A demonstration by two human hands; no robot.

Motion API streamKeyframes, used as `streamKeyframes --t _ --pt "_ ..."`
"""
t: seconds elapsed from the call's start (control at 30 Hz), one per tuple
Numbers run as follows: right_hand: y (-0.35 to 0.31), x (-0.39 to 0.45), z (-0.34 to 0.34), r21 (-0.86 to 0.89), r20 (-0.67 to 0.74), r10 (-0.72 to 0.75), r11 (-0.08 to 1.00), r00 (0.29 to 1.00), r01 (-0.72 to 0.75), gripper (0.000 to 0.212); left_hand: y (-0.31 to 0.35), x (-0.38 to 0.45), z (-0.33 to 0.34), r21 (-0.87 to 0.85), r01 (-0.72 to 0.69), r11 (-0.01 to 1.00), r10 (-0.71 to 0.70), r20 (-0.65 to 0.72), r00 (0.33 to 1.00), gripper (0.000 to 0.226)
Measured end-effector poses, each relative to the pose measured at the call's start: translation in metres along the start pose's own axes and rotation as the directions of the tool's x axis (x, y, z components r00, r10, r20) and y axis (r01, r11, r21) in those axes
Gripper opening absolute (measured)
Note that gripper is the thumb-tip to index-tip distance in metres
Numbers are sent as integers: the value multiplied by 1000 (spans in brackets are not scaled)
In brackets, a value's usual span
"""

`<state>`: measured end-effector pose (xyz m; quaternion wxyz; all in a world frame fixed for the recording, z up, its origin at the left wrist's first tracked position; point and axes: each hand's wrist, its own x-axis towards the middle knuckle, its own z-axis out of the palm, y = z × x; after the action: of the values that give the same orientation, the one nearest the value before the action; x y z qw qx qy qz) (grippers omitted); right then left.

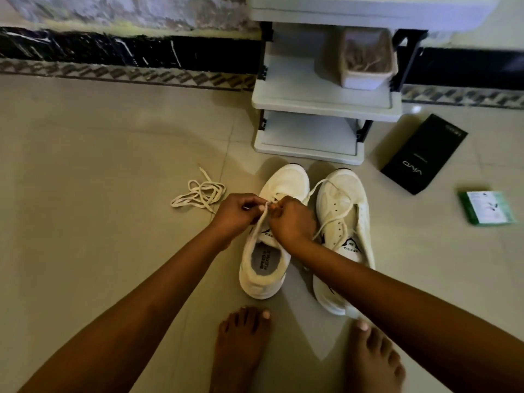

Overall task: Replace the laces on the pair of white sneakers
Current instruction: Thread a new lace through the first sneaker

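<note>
Sneakers side by side on the tiled floor (pixel 113 137), toes pointing at a small white shelf unit (pixel 320 100) against the wall. The left sneaker (pixel 265 268) has an insole you can read: "SPEED+ FLEXIBLE". The right sneaker (pixel 344 222) has "SPEED" and an "S" logo on the tongue, and a white lace (pixel 336 219) runs loosely across its eyelets, only partly threaded from what I can see.

Both hands are over the front of the left sneaker, knuckles nearly touching. The left hand (pixel 236 211) pinches a strand of white lace (pixel 262 215) that runs down toward the tongue, and the right hand (pixel 292 219) has its fingers curled around the same lace right beside it. Can't make out which eyelet they're at, the fingers cover it.

A loose white lace (pixel 200 194) lies in a tangled heap on the floor just left of the left hand, not touching the shoes.

Off to the right there's a black box (pixel 422 154) with "vivo" printed on it, lying flat, and further right a small green and white packet (pixel 487 207), print too blurry to read. A beige container (pixel 365 63) sits on the middle shelf. Two bare feet (pixel 241 344) at the bottom, just behind the sneakers' heels.
</note>
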<state>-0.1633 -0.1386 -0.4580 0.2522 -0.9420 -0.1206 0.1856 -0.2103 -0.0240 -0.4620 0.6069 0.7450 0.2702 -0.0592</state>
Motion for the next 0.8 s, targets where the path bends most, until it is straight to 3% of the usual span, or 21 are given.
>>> streamKeyframes --t 0.23,0.33,0.4,0.5,0.6,0.7,0.77,0.8 --pt "2 2 7 124 -5 30 992 1000 -29 23 -5 0 5 54 -26 998 31 -95 995 11" --pt "11 0 4 131 -36 -119 984 992 123 26 -2 0 6 66 -38 997 45 -114 992 16" --pt "20 1 -3 1 -65 -246 969 967 247 34 -1 3 5 132 -52 990 67 -111 992 18" --pt "34 10 -23 -140 104 -314 935 944 326 63 12 3 -1 116 -72 991 86 -128 988 19" --pt "33 18 -40 -115 262 -297 935 918 335 70 52 -4 -17 -157 -145 977 121 -152 981 19" --pt "26 20 -47 -118 319 -301 928 899 352 75 89 -7 -45 -324 -336 884 270 -232 934 20" --pt "26 21 -48 -129 382 -279 928 881 349 86 90 -5 -45 -330 -272 904 202 -230 952 19" --pt "27 20 -47 -135 408 -264 929 874 344 90 82 -4 -38 -242 -190 952 137 -221 966 17"
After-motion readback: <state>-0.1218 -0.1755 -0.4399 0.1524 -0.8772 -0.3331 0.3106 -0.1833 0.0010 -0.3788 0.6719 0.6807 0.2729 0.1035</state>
